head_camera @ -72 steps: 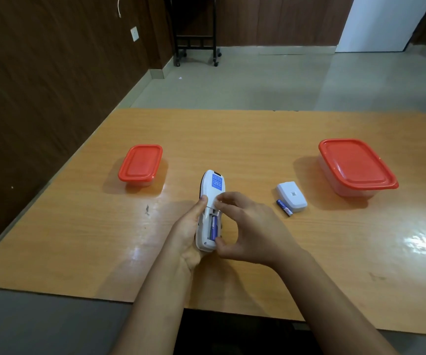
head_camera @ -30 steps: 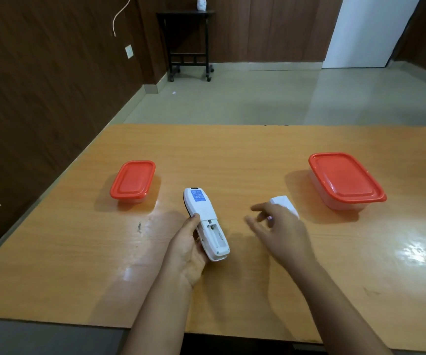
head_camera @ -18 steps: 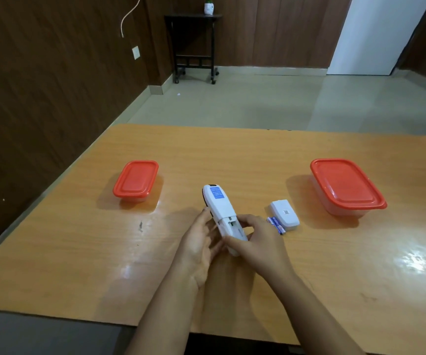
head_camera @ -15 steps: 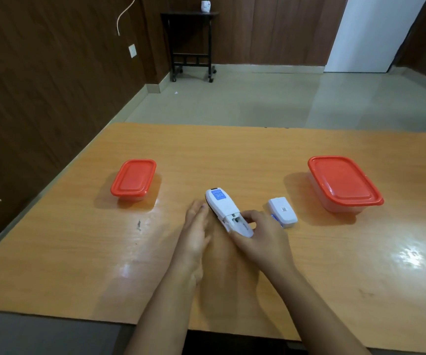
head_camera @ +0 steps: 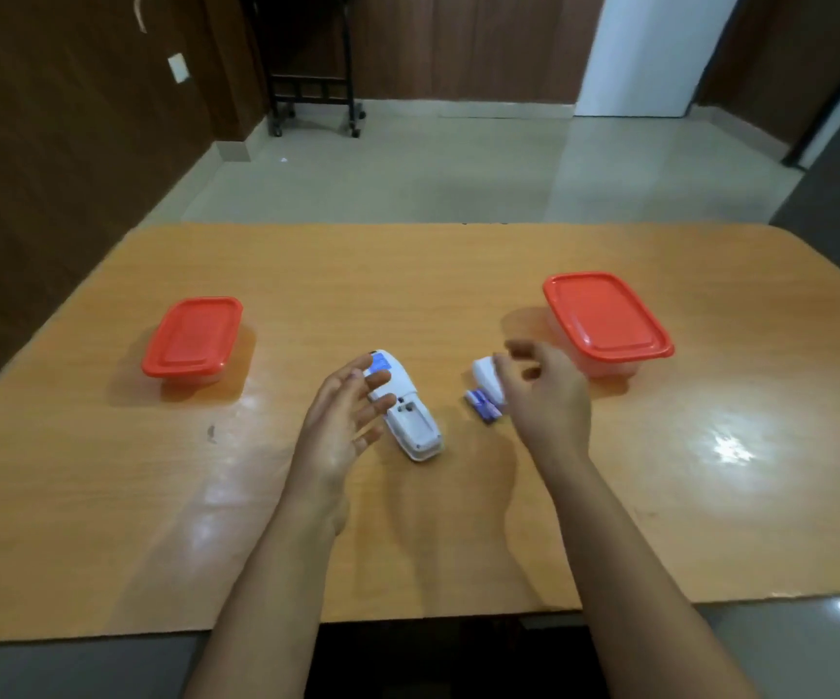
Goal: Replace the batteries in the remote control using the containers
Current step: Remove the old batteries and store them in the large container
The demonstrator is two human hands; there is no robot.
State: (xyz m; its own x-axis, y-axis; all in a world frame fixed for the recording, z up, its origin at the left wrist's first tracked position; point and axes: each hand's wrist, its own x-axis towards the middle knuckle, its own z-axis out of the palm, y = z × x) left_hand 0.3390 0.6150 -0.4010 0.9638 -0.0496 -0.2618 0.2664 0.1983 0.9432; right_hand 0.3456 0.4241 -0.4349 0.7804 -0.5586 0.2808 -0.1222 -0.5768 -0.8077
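The white remote control (head_camera: 410, 421) lies face down on the wooden table (head_camera: 408, 274), its battery bay uncovered and showing no battery. My left hand (head_camera: 345, 421) hovers open just left of it, fingers spread over its upper end. Two blue batteries (head_camera: 483, 405) lie side by side to the right, next to the white battery cover (head_camera: 486, 378). My right hand (head_camera: 541, 396) hangs above the cover with loosely curled fingers, holding nothing. A small red-lidded container (head_camera: 193, 338) sits at the left and a larger red-lidded container (head_camera: 604, 320) at the right, both closed.
The table's near edge (head_camera: 408, 618) runs below my forearms. A dark wood wall stands to the left. Beyond the table are a tiled floor and a black wheeled stand (head_camera: 312, 88).
Both hands have let go of the remote, which now rests on the table. My right hand moved right, over the cover. The second battery now lies beside the first one.
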